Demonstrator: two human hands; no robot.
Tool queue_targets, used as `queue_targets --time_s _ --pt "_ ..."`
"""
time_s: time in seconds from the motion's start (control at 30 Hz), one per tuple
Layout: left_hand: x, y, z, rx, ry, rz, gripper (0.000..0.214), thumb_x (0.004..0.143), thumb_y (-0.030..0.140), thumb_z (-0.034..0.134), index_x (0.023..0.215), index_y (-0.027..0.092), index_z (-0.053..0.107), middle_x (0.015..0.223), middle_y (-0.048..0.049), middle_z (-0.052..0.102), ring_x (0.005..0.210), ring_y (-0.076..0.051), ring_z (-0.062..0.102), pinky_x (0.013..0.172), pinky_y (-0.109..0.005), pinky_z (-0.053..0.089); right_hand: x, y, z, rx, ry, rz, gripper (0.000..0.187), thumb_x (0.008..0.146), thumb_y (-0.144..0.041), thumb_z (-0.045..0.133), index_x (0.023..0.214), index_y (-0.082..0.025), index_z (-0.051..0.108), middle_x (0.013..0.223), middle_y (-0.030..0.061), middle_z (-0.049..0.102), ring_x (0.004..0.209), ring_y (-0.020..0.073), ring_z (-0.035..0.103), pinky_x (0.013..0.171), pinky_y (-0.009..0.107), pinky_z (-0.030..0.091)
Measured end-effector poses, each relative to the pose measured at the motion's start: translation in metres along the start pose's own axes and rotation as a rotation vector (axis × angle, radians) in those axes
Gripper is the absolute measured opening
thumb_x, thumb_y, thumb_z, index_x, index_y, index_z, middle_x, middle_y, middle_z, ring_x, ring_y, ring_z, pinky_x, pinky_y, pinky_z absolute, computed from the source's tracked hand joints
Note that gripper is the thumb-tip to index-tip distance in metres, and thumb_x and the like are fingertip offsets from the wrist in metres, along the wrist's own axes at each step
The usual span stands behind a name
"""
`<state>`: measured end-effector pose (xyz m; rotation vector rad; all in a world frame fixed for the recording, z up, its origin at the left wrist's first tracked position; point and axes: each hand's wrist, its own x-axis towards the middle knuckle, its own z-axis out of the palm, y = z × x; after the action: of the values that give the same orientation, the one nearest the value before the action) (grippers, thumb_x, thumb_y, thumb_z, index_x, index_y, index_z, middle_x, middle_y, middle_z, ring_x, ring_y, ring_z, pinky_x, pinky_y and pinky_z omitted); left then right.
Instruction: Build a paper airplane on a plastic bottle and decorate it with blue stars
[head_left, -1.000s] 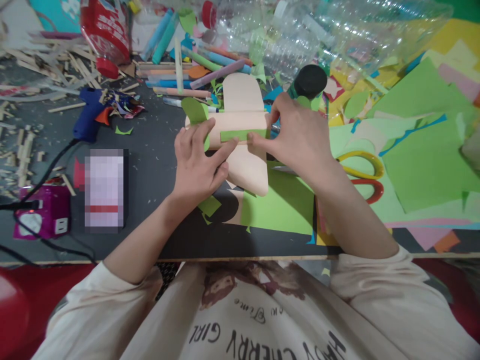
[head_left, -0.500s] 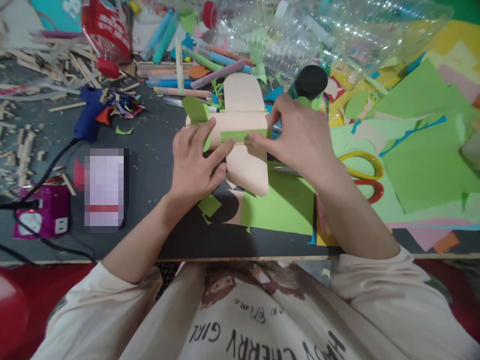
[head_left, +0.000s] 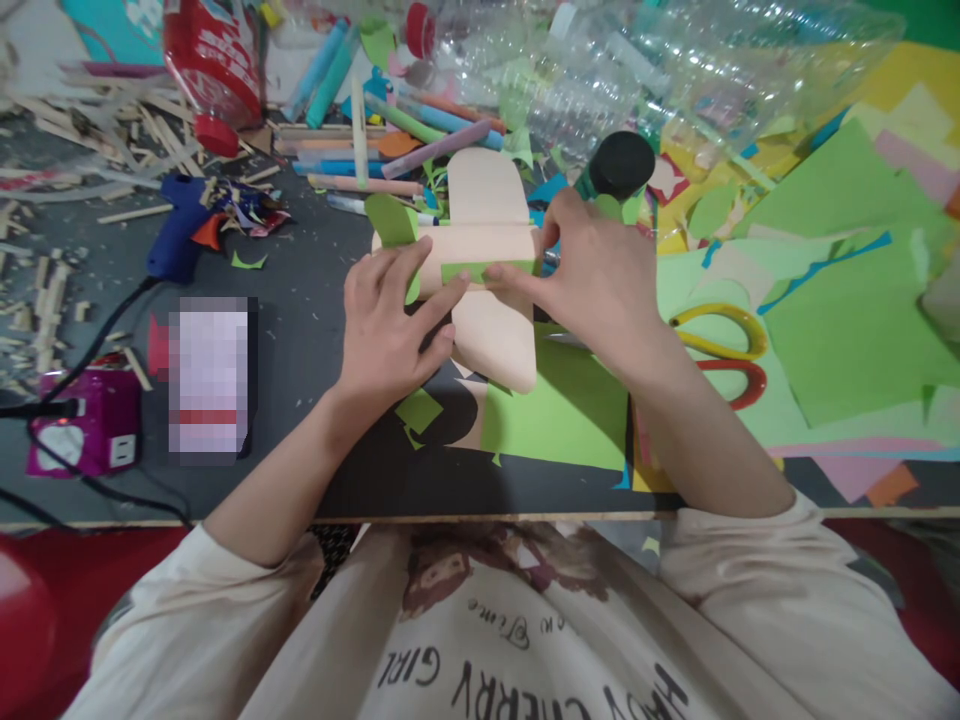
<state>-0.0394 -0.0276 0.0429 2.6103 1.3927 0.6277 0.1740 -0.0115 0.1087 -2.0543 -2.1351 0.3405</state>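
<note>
A cream paper plane lies in front of me, its rolled body running left to right and rounded wings jutting out above and below. Green paper tail pieces stand at its left end. Along the body runs a green paper strip. My left hand grips the body near the tail, its index fingertip on the strip. At the other end, my right hand holds the body between thumb and bent fingers, the thumb tip pressing on the strip. The right fingertips are partly hidden behind the body.
Yellow-and-red-handled scissors lie under my right forearm on sheets of coloured paper. A blue glue gun with a cord is at left, near a purple power socket. Plastic bottles, markers and wood sticks crowd the back.
My right thumb has slid slightly left along the green strip, and the right hand has shifted a little left. My left hand and the plane stay almost in place.
</note>
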Motion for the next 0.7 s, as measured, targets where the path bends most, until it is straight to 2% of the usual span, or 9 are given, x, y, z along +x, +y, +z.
queue_targets --time_s 0.13,0.33,0.47,0.7 --pt "0.001 0.002 -0.002 0.016 -0.012 0.012 0.046 0.096 0.045 0.04 0.139 0.036 0.055 0.154 -0.0099 0.043 0.139 -0.038 0.041 0.114 -0.06 0.025 0.0 -0.005 -0.001 -0.066 -0.027 0.031 0.061 0.082 -0.071 0.057 0.105 -0.015 0.052 0.088 0.0134 0.066 0.087 0.0363 0.068 0.065 0.037 0.042" --pt "0.003 0.001 -0.004 -0.018 -0.05 -0.04 0.044 0.096 0.047 0.039 0.135 0.039 0.057 0.154 -0.0055 0.045 0.14 -0.036 0.04 0.115 -0.059 0.025 -0.001 -0.003 -0.001 -0.001 -0.007 -0.002 0.037 0.084 -0.057 0.06 0.095 -0.024 0.05 0.09 0.0108 0.066 0.086 0.0327 0.065 0.065 0.037 0.044" --pt "0.003 -0.002 -0.005 0.003 -0.022 -0.006 0.046 0.098 0.05 0.036 0.134 0.033 0.058 0.151 -0.007 0.049 0.137 -0.034 0.044 0.113 -0.056 0.03 -0.001 0.001 -0.001 0.043 -0.011 -0.015 0.029 0.084 -0.05 0.061 0.091 -0.025 0.049 0.086 0.0093 0.065 0.083 0.0313 0.063 0.066 0.038 0.045" --pt "0.002 -0.013 -0.002 -0.013 -0.022 0.033 0.056 0.099 0.058 0.026 0.134 0.028 0.057 0.153 -0.0028 0.049 0.136 -0.033 0.044 0.113 -0.055 0.031 0.006 0.018 -0.01 0.145 -0.067 -0.1 0.021 0.083 -0.039 0.064 0.083 -0.026 0.048 0.076 0.0038 0.061 0.071 0.0233 0.056 0.063 0.035 0.04"
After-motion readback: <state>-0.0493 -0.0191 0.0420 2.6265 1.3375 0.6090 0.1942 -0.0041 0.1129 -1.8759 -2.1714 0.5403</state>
